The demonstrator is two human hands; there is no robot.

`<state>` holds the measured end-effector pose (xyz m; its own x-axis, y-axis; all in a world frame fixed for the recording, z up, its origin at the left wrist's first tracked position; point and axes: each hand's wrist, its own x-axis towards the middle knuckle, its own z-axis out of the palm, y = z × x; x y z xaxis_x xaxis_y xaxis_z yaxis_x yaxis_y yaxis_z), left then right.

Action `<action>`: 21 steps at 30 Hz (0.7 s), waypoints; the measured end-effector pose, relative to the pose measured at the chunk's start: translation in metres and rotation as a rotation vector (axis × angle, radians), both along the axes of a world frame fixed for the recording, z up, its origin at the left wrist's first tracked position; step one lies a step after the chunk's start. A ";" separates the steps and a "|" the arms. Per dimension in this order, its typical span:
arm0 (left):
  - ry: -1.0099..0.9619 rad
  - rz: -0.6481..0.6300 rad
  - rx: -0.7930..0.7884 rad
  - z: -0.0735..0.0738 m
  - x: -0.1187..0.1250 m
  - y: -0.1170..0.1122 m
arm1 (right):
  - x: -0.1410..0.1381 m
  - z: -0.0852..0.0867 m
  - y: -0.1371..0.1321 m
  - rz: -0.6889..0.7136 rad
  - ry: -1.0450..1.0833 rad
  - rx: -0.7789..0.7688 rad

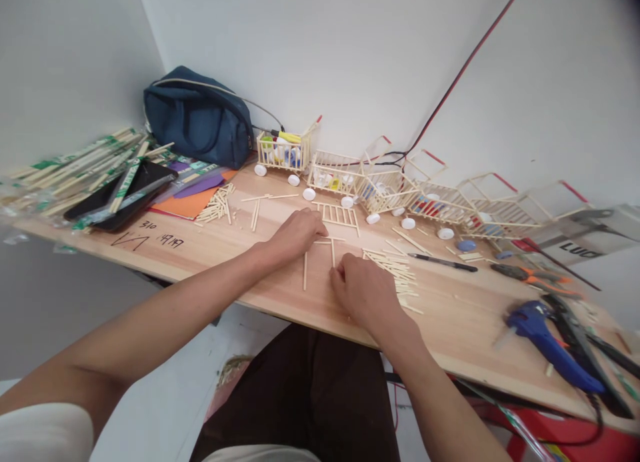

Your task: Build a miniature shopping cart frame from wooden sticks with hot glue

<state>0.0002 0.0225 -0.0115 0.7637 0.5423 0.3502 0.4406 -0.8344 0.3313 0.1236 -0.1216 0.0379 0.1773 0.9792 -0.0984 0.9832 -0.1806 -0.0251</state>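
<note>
Thin wooden sticks form a small open frame on the table in front of me. My left hand (299, 235) has its fingers drawn together at the upper end of the frame, beside a short crosswise stick (337, 239); what its fingertips hold is hidden. My right hand (369, 287) is closed at the near end of an upright-lying stick (333, 250), pinching it. Another stick (305, 272) lies apart to the left. Just beyond is a ladder-like stick panel (340, 215). A pile of cut sticks (393, 269) lies partly behind my right hand.
Several miniature stick carts (283, 154) with white wheels line the wall. A blue bag (197, 119), wrapped chopsticks (95, 165) and a dark tablet-like slab (87, 212) are at left. A pen (443, 262), orange-handled pliers (535, 275) and blue glue gun (553, 345) lie at right.
</note>
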 end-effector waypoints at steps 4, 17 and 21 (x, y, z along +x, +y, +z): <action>0.003 0.010 -0.003 0.003 0.001 -0.003 | -0.002 0.003 0.002 -0.019 0.015 -0.014; -0.010 0.021 -0.018 0.008 0.002 -0.008 | -0.001 0.001 0.003 -0.024 0.030 0.006; 0.002 0.030 -0.011 0.010 0.002 -0.010 | -0.003 0.003 0.002 -0.042 0.038 -0.002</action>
<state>0.0025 0.0128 -0.0013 0.7479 0.5686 0.3426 0.4661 -0.8172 0.3389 0.1211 -0.1194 0.0406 0.2141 0.9708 -0.1082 0.9732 -0.2215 -0.0620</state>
